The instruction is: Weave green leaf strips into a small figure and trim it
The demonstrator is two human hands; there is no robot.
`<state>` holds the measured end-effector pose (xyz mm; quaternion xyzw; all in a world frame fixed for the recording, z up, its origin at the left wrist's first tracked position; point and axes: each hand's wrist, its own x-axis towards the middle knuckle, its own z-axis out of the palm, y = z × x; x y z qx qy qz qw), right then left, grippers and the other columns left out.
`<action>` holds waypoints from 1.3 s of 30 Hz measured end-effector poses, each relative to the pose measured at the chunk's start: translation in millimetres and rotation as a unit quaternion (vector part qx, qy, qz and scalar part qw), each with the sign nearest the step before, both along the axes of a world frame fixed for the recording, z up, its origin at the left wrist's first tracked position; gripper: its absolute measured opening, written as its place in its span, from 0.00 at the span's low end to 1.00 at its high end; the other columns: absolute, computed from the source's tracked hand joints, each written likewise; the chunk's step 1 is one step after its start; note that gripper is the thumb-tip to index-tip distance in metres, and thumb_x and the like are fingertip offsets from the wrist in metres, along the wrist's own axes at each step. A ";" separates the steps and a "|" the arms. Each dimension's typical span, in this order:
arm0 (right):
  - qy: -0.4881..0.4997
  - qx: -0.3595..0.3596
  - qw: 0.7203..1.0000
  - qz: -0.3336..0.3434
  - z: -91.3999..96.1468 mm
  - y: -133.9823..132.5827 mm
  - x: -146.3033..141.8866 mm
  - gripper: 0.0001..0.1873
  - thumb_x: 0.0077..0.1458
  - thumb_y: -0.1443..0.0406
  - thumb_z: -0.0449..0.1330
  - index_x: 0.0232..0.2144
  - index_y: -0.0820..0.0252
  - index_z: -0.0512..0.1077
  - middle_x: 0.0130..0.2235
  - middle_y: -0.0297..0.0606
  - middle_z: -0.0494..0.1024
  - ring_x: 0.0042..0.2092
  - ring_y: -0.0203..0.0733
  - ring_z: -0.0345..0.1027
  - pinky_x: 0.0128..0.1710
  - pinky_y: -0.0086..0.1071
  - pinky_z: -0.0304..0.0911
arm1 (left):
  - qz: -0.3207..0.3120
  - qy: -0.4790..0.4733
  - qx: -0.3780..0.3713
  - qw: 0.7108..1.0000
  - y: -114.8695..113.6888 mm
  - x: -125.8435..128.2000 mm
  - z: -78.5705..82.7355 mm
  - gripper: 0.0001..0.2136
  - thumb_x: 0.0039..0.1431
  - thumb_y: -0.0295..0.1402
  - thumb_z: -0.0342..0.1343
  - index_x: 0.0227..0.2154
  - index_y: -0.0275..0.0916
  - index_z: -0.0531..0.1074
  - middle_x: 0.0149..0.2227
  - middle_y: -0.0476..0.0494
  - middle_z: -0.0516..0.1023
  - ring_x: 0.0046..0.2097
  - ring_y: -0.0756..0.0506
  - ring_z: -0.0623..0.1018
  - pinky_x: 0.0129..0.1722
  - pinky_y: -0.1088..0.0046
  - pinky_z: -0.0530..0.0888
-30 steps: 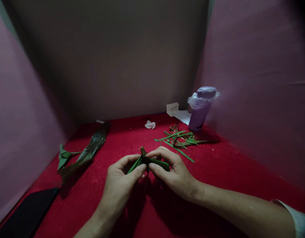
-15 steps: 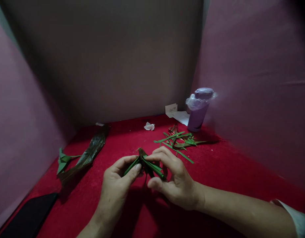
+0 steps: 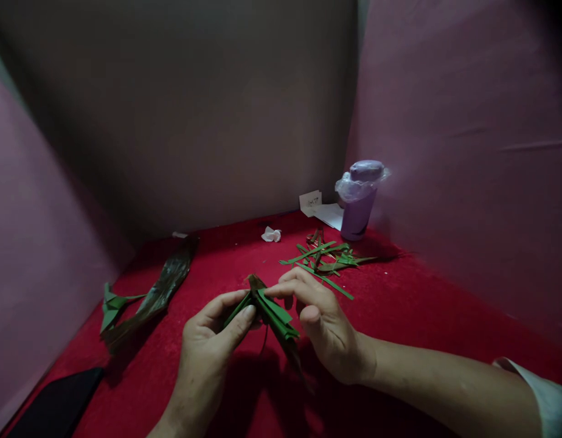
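A folded green leaf piece [image 3: 275,317] is held just above a red-covered table [image 3: 221,258]. Its upper left end is pinched between thumb and forefinger of the left hand [image 3: 210,344], probably so that the folds are kept from springing apart. The right hand [image 3: 324,322] is spread open: the leaf's upper edge is touched by its forefinger, seemingly to steady or smooth the layers, while its thumb is lifted clear. A dark, thin tail of leaf is left hanging below the grip.

Near and to the left of the grip, a flat black slab [image 3: 57,401] is laid; what it is cannot be told. Farther left, a long brownish leaf [image 3: 169,286] is stretched out, with a folded green leaf [image 3: 113,307] beside its near end, perhaps set there to be reached easily. Beyond the grip to the right, leaf strips [image 3: 329,258] are heaped, probably to be out of the fingers' way. Past these are placed a crumpled white tissue [image 3: 271,234], a folded white card [image 3: 311,202], white paper [image 3: 329,215] and a plastic-lined purple bin [image 3: 357,213].

Counted: one held leaf, one slab, one brownish leaf, one folded leaf aside, one tissue, one card, one bin. The tangled strips cannot be counted.
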<state>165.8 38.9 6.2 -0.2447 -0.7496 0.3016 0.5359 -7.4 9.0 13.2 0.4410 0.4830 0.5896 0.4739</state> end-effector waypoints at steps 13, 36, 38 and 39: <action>-0.049 0.023 0.996 -0.070 -8.0 -0.8 -6.1 0.11 0.57 0.67 0.58 0.44 0.58 0.67 0.37 0.38 0.72 0.37 0.39 0.65 0.37 0.34 0.63 | 0.028 0.036 -0.021 0.999 4.1 -0.3 1.3 0.15 0.46 0.35 0.66 0.38 0.38 0.77 0.38 0.45 0.82 0.39 0.46 0.79 0.36 0.77 0.76; 0.084 -0.127 0.974 -0.168 -5.0 11.7 -8.5 0.05 0.56 0.64 0.57 0.33 0.60 0.71 0.31 0.37 0.73 0.32 0.38 0.67 0.31 0.31 0.65 | -0.010 -0.015 -0.053 0.998 15.0 11.5 -13.1 0.25 0.40 0.38 0.69 0.43 0.35 0.75 0.46 0.35 0.78 0.49 0.38 0.75 0.47 0.65 0.72; 0.071 -0.113 0.977 -0.168 -6.7 9.6 -9.5 0.05 0.57 0.64 0.56 0.33 0.59 0.71 0.31 0.37 0.73 0.32 0.38 0.67 0.31 0.31 0.64 | -0.007 -0.027 -0.051 0.998 14.1 15.2 -15.4 0.22 0.43 0.39 0.67 0.42 0.35 0.75 0.43 0.37 0.80 0.46 0.40 0.76 0.46 0.66 0.72; 0.063 -0.103 0.979 -0.167 -7.5 8.5 -9.9 0.05 0.57 0.65 0.56 0.34 0.59 0.71 0.32 0.37 0.73 0.32 0.38 0.67 0.32 0.31 0.64 | -0.006 -0.030 -0.049 0.998 12.8 16.8 -15.7 0.22 0.44 0.39 0.67 0.42 0.35 0.75 0.42 0.38 0.80 0.44 0.41 0.77 0.45 0.66 0.72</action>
